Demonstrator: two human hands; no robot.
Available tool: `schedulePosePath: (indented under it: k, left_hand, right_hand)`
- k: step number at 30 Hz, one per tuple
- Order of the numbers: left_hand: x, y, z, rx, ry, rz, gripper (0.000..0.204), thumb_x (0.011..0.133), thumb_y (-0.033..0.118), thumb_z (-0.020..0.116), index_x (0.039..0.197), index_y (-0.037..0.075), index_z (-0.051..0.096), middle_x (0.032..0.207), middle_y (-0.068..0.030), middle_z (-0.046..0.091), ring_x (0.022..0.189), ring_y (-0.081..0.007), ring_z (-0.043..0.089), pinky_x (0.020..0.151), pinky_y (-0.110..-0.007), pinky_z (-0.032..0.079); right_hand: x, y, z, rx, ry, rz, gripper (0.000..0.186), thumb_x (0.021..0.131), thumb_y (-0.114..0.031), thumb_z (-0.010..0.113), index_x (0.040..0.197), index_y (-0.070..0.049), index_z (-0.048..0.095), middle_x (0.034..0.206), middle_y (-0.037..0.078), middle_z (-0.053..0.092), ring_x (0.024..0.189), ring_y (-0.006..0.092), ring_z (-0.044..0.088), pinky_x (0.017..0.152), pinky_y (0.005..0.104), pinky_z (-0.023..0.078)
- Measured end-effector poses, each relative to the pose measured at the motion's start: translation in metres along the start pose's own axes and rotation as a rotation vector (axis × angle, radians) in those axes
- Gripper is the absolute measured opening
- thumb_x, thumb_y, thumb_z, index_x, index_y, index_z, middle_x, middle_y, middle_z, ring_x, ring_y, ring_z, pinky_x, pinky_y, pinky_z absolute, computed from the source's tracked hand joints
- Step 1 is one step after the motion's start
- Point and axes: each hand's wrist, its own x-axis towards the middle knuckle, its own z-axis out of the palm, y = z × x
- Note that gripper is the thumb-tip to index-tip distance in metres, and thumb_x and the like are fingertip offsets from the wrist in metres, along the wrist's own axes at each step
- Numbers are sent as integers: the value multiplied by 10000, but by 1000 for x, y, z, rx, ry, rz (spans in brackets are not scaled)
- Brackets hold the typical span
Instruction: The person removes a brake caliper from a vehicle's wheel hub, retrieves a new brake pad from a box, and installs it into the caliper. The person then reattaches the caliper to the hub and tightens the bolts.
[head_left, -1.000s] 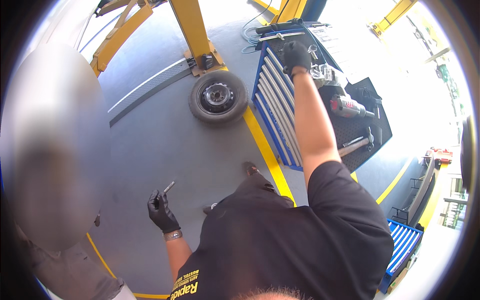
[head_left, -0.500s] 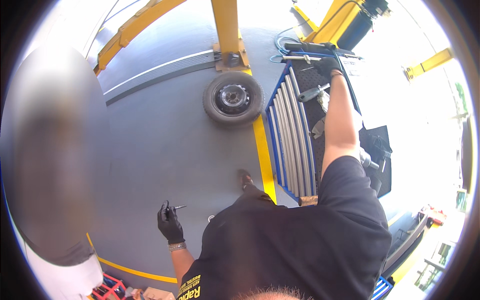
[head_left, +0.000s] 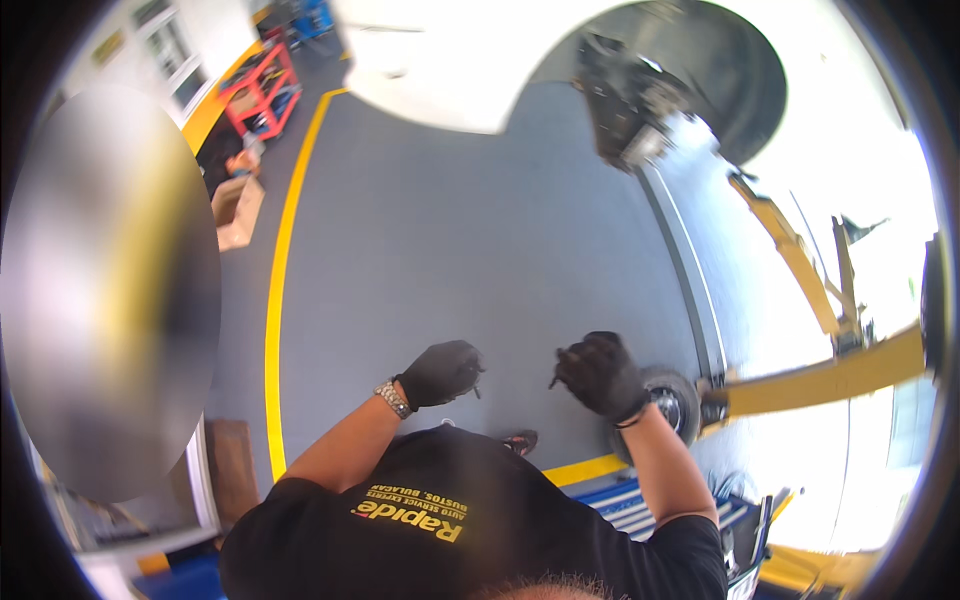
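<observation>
My left hand (head_left: 445, 372), in a black glove, is closed in front of my torso. A slim dark metal piece (head_left: 477, 391) pokes out past its fingers; the rest is hidden in the grip. To its right, my gloved right hand (head_left: 600, 376) is raised with its fingers curled in. A small dark tip shows at its fingers, too blurred to name. The two hands are apart. Farther ahead, a white raised car (head_left: 450, 70) shows its wheel arch, with the bare hub and brake parts (head_left: 640, 110) exposed.
A wheel (head_left: 672, 408) lies on the floor to the right, beside a yellow lift post (head_left: 820, 385). A blue tool cabinet (head_left: 630, 512) stands close at my right. On the left are a red cart (head_left: 262, 95) and a cardboard box (head_left: 238, 212). A blurred oval (head_left: 110, 300) covers the left edge.
My view has swung left from the tool cabinet to the car. My right hand has left the cabinet top and come near my left, which still holds the slim piece.
</observation>
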Motion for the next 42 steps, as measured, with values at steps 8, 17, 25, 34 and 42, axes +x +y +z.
schedulePosePath:
  k: [8, 17, 25, 34, 42]
  left_hand:
    - [-37, -43, -93, 426, 420, -161, 128, 872, 111, 673, 986, 56, 661, 944, -95, 665, 792, -264, 688, 704, -384, 553]
    - [-30, -135, -205, 307, 642, -329, 229, 794, 17, 653, 1019, 46, 688, 1085, -92, 693, 938, -300, 651, 807, -411, 551]
    - [-68, -270, -347, 346, 803, -738, 357, 865, 43, 649, 1221, 47, 622, 1005, -150, 721, 935, -348, 697, 819, -431, 571]
    - [-40, -360, -554, 571, 1121, -812, 293, 855, 24, 655, 1146, 29, 627, 962, -154, 682, 885, -362, 679, 742, -438, 540]
    - [69, -575, -754, 724, 1152, -619, 216, 886, 43, 660, 1102, 45, 651, 921, -130, 672, 866, -338, 667, 736, -416, 548]
  right_hand:
    - [189, -29, 181, 486, 56, -335, 179, 835, -143, 721, 1010, -139, 683, 881, -14, 629, 823, 205, 616, 790, 386, 499]
    - [345, -25, 308, 782, 47, -383, 502, 782, -167, 813, 1250, -83, 651, 1037, 52, 679, 991, 258, 636, 908, 414, 515]
    - [544, -92, 468, 1463, -349, -263, 787, 859, -89, 717, 1549, -7, 347, 1104, 181, 702, 951, 367, 700, 880, 437, 553]
    - [816, -94, 544, 1337, -320, -503, 819, 814, -84, 751, 1549, -67, 389, 1023, 175, 696, 945, 361, 671, 890, 476, 528]
    - [1021, 12, 679, 1270, -280, -314, 699, 909, -248, 702, 1517, -45, 425, 1014, 183, 694, 940, 371, 670, 882, 476, 520]
